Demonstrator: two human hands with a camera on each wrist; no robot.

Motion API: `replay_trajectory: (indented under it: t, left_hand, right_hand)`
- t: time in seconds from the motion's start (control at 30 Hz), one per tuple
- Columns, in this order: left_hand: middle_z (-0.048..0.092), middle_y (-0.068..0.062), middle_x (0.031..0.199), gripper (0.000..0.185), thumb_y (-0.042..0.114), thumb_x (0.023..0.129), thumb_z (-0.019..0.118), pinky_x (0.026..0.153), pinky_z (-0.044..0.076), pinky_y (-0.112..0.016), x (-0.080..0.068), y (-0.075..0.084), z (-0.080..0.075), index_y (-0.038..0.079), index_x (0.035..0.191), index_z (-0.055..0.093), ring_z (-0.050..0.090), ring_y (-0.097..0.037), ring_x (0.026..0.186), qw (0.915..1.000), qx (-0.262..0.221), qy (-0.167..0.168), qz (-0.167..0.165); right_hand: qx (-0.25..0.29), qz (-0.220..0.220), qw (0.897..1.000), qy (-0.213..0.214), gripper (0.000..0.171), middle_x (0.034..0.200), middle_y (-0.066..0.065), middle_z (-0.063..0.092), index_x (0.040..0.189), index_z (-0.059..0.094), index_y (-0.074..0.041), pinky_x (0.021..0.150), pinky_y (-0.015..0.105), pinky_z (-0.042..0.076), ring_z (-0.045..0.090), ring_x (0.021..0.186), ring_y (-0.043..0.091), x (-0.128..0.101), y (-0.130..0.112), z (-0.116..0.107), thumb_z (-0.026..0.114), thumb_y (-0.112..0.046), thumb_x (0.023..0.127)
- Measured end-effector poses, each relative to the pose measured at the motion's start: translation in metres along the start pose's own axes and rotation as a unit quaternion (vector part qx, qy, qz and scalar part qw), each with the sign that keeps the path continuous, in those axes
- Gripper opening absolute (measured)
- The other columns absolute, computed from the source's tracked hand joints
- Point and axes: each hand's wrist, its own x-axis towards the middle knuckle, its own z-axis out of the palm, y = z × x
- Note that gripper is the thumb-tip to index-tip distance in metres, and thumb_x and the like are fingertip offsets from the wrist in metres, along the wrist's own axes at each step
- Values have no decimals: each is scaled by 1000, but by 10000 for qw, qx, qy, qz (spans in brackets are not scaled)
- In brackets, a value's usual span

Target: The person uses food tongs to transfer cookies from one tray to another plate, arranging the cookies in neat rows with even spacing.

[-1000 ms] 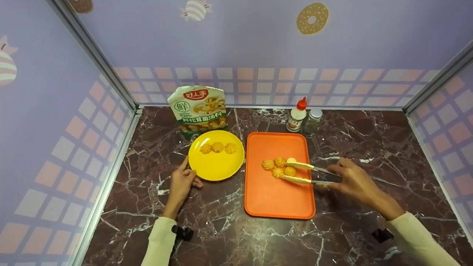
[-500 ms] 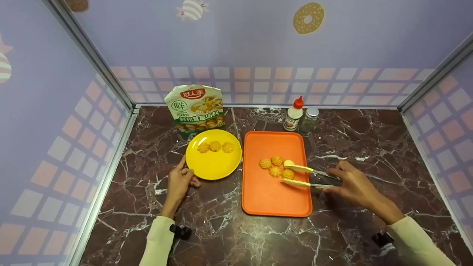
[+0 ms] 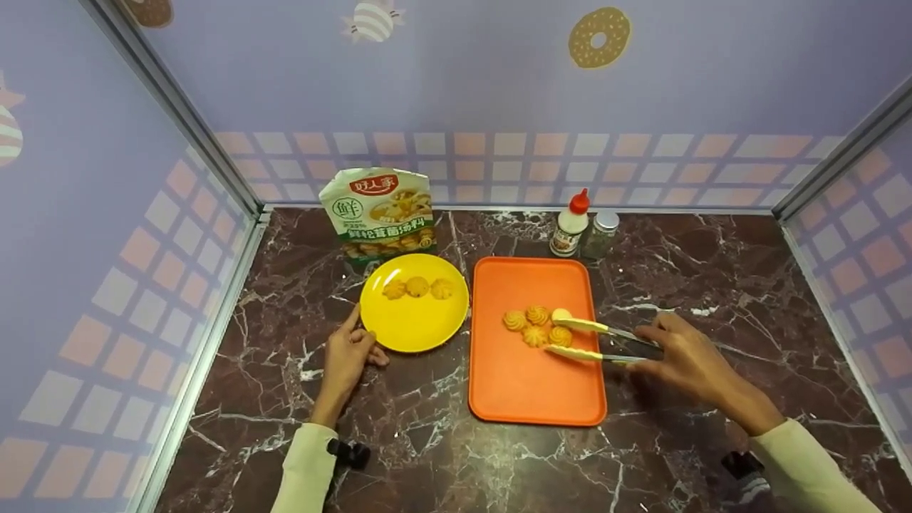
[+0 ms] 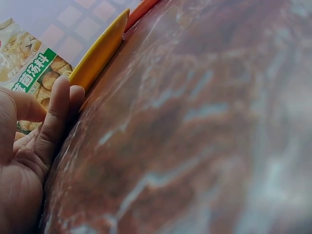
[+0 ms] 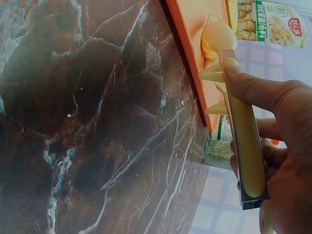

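Observation:
My right hand (image 3: pixel 684 360) grips a pair of tongs (image 5: pixel 246 141) with pale yellow tips, the thumb pressed along one arm. In the head view the spread tips reach over the orange tray (image 3: pixel 534 392) from the right. Between them lies a swirled piped cookie (image 3: pixel 561 336); the upper tip overlaps a pale round piece (image 3: pixel 561 315). Several more cookies (image 3: pixel 536 336) sit close to the left. Fingers of my left hand (image 3: pixel 348 360) touch the lower left rim of the yellow plate (image 3: pixel 417 331). On the plate, 3 cookies (image 3: pixel 417 286) stand in a row.
A green and white food pouch (image 3: pixel 381 214) stands behind the plate. Past the tray's far right corner are a red-capped squeeze bottle (image 3: pixel 570 228) and a small lidded glass jar (image 3: pixel 602 235). Patterned wall panels (image 3: pixel 470 85) enclose the dark marbled table (image 3: pixel 427 456).
The tongs have shifted slightly toward the near side of the tray, their tips still spread around the same cookie. My left hand stays at the plate's rim.

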Motion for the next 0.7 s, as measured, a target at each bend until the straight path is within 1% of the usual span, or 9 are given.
replay_trajectory:
  t: [0.1, 0.27, 0.33, 0.43, 0.57, 0.7]
  left_hand:
    - [67, -20, 73, 72, -6, 105, 58, 56, 68, -34, -1, 0, -1, 1, 172, 31, 73, -23, 57, 10000, 11, -18, 6]
    - [66, -20, 72, 72, -6, 106, 59, 56, 68, -34, 0, -1, -1, 1, 172, 31, 74, -24, 58, 10000, -72, -12, 23]
    - [65, -20, 72, 72, -6, 106, 58, 56, 68, -35, 0, 0, -1, 2, 172, 31, 74, -24, 58, 9999, -107, -22, 23]
    - [66, -21, 73, 71, -6, 106, 58, 56, 68, -34, -1, 0, -1, 2, 172, 31, 74, -24, 58, 9999, -93, -41, 49]
    - [67, -22, 74, 71, -6, 107, 57, 57, 68, -34, 0, -1, -1, 1, 172, 30, 74, -24, 58, 9999, -27, -75, 102]
    - [66, -22, 74, 71, -7, 107, 57, 56, 68, -34, 0, -2, -1, 1, 172, 30, 74, -24, 58, 9999, -1, -76, 96]
  right_hand:
    - [-19, -125, 9999, 54, 51, 97, -2, 53, 114, 83, -4, 65, 33, 47, 46, 84, 10, -1, 1, -1, 105, -18, 70]
    - [-105, -470, 9988, 134, 52, 96, -3, 48, 111, 83, -7, 62, 29, 43, 42, 81, 7, -3, 3, -2, 107, -16, 66]
    - [-121, -514, 9985, 128, 52, 95, -3, 47, 111, 83, -7, 61, 29, 43, 42, 80, 7, -4, 3, -2, 107, -16, 66]
    - [-35, -390, 9992, 52, 52, 96, -4, 51, 113, 84, -7, 61, 30, 46, 44, 81, 6, -6, 3, -2, 106, -16, 67]
    - [164, -141, 9997, -123, 52, 98, -3, 56, 115, 84, -6, 63, 33, 49, 50, 82, 10, -8, 5, -3, 106, -16, 69]
    - [274, 49, 9993, -261, 50, 97, -1, 57, 116, 85, -5, 65, 32, 49, 53, 81, 13, -9, 5, -6, 104, -15, 71]
